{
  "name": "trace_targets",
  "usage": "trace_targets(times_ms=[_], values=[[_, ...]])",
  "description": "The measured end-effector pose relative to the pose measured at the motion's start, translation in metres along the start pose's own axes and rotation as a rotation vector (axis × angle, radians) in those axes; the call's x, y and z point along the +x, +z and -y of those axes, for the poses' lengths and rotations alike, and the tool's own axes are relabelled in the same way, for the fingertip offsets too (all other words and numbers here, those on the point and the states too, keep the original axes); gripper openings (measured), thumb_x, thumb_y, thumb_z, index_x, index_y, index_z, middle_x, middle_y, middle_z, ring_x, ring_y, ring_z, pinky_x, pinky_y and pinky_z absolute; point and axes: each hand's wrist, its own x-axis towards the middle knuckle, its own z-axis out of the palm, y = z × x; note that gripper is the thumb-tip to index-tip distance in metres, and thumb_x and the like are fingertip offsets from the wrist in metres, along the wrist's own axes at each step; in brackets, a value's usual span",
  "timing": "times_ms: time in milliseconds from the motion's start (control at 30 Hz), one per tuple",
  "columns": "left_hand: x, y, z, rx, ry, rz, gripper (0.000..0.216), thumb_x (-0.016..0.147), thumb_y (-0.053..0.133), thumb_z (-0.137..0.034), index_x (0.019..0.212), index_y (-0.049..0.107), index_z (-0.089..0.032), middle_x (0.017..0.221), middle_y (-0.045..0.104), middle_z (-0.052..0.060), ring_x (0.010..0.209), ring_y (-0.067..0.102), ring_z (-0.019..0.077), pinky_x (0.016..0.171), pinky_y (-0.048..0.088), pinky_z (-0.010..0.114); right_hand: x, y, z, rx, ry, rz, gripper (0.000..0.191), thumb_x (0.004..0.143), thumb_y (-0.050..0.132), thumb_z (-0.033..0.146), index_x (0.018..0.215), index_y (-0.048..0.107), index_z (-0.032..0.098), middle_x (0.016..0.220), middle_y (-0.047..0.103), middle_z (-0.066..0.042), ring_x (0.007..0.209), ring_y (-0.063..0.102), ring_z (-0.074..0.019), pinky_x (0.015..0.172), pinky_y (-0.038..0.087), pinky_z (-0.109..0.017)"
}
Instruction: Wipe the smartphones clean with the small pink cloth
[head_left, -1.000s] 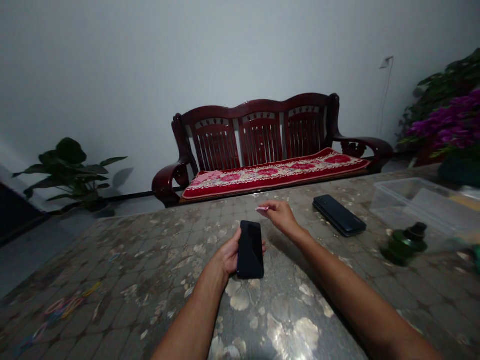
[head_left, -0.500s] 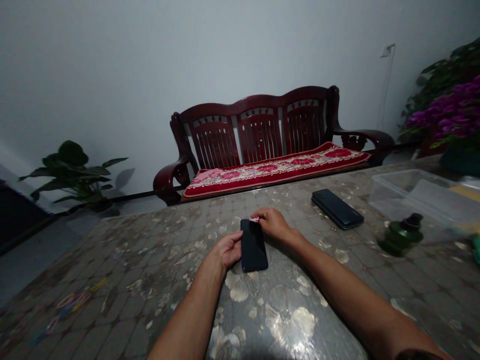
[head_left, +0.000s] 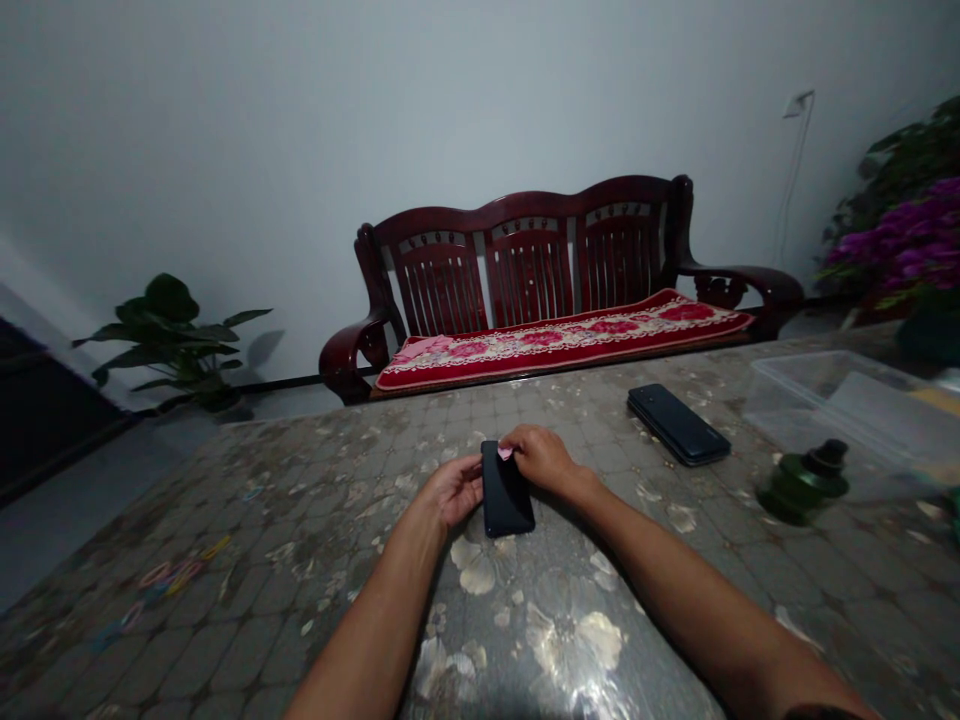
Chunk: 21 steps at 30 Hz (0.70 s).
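Observation:
A black smartphone (head_left: 508, 500) lies face up on the patterned tablecloth in front of me. My left hand (head_left: 454, 490) is at its left side, curled fingers gripping the edge near the top. Pinched in my right hand (head_left: 541, 455) is a small pink piece (head_left: 505, 453), perhaps cloth or paper, held against the upper part of the dark screen. The fingertips of the right hand partly cover that piece and the phone's top right corner.
To the right lie stacked dark phones (head_left: 679, 424), a green pump bottle (head_left: 806, 482) and a clear plastic box (head_left: 847, 400). Colourful small loops (head_left: 180, 575) are scattered at left. Beyond the table (head_left: 330, 460) stands a wooden bench (head_left: 517, 260) with a red cover.
My right hand has moved slightly down and left, bringing the pink piece from the phone's top right corner onto the screen. The view has shifted a little.

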Motion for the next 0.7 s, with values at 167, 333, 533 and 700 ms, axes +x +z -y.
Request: trace_targets(times_ms=[167, 333, 533, 700], values=[[-0.012, 0.001, 0.001, 0.119, 0.104, -0.019, 0.009, 0.088, 0.062, -0.007, 0.088, 0.071, -0.008, 0.084, 0.076, 0.01, 0.07, 0.072, 0.0153, 0.069, 0.059, 0.022, 0.0, 0.004, 0.001, -0.037, -0.027, 0.005, 0.035, 0.086, 0.051, 0.01, 0.105, 0.077, 0.022, 0.109, 0.076, -0.006, 0.106, 0.066, -0.0201, 0.091, 0.045, -0.025], [-0.021, 0.0, 0.002, 0.171, 0.156, -0.042, 0.007, 0.085, 0.067, -0.01, 0.087, 0.074, -0.012, 0.087, 0.077, 0.007, 0.078, 0.072, 0.013, 0.074, 0.055, 0.019, -0.002, 0.005, 0.003, -0.077, -0.053, 0.002, 0.033, 0.087, 0.051, 0.011, 0.105, 0.076, 0.022, 0.106, 0.074, -0.007, 0.104, 0.064, -0.0204, 0.089, 0.044, -0.026], [-0.026, 0.004, 0.005, 0.268, 0.204, -0.005, 0.016, 0.076, 0.078, -0.021, 0.092, 0.076, -0.016, 0.096, 0.078, 0.006, 0.093, 0.071, 0.0155, 0.081, 0.051, 0.02, -0.005, 0.003, 0.008, -0.13, -0.064, 0.001, 0.028, 0.09, 0.054, 0.016, 0.106, 0.076, 0.021, 0.103, 0.073, -0.008, 0.1, 0.063, -0.0207, 0.087, 0.043, -0.027], [-0.019, 0.001, 0.012, 0.403, 0.312, 0.1, 0.034, 0.068, 0.08, -0.028, 0.099, 0.076, -0.015, 0.097, 0.078, 0.007, 0.092, 0.07, 0.0201, 0.084, 0.048, 0.025, -0.005, 0.007, 0.007, -0.152, -0.088, -0.007, 0.021, 0.095, 0.057, 0.023, 0.105, 0.075, 0.021, 0.102, 0.072, -0.008, 0.1, 0.062, -0.0202, 0.088, 0.042, -0.027]])
